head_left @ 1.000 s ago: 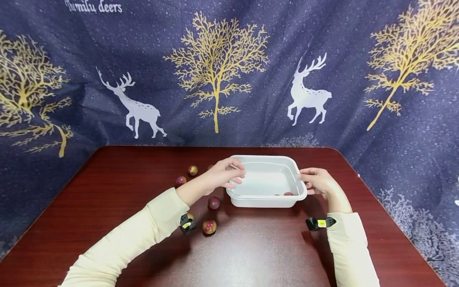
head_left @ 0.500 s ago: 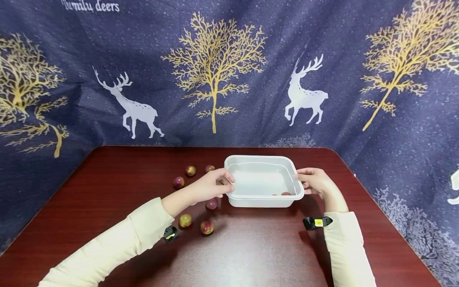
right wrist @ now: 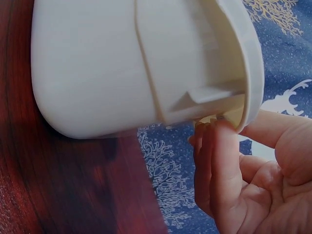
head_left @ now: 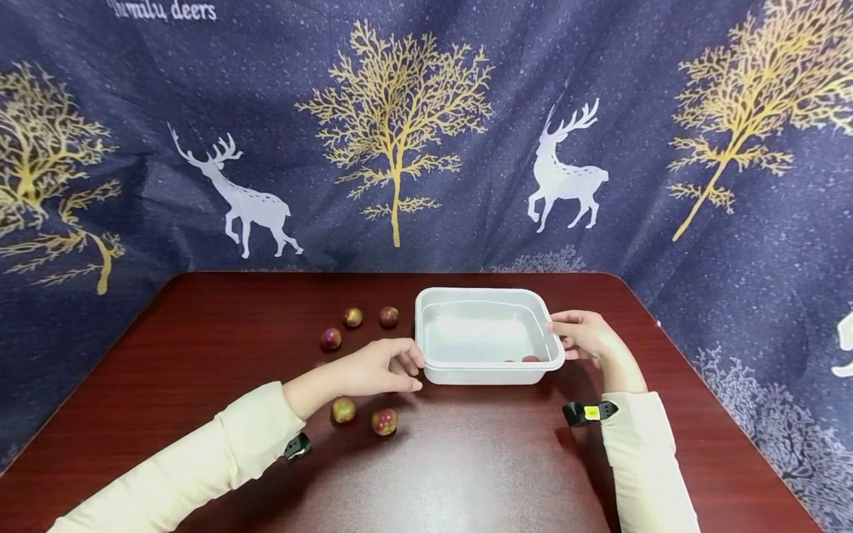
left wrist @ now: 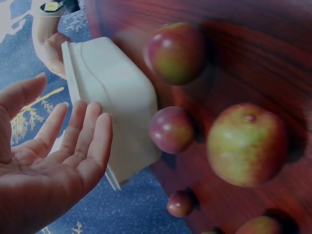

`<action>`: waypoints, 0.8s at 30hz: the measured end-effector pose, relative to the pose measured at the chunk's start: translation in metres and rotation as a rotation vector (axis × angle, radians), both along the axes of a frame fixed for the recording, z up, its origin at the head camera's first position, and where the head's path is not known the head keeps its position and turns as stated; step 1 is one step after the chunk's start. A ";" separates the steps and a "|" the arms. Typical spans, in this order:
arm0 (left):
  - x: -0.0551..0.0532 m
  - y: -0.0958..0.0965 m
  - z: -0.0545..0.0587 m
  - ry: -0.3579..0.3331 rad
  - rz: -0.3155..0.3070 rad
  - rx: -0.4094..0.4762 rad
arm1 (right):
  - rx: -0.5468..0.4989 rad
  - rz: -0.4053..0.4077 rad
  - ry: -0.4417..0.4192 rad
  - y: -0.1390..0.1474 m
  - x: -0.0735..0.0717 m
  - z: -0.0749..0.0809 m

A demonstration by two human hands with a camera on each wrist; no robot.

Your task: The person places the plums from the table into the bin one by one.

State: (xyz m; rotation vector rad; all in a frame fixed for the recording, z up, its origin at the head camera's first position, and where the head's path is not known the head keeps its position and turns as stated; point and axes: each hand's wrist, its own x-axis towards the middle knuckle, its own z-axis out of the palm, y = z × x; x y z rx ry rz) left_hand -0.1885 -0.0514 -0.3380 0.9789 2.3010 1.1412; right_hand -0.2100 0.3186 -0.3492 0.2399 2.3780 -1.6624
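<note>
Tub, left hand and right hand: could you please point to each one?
Tub (head_left: 489, 377): head view, on its front wall.
Left hand (head_left: 378, 365): head view, on the back of the hand.
Right hand (head_left: 589, 336): head view, on the middle of the hand.

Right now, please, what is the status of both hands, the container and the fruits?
Left hand empty, beside white container. Right hand pinches its rim. Some fruits inside, loose fruits on table. No obstruction seen.

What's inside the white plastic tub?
The tops of two plums show inside the white plastic tub. Its near wall covers the rest of them, so I can't tell whether more hide there.
</note>
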 end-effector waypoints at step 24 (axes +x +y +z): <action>0.009 -0.015 -0.025 0.066 -0.105 -0.221 | 0.022 -0.007 -0.005 0.001 -0.003 -0.001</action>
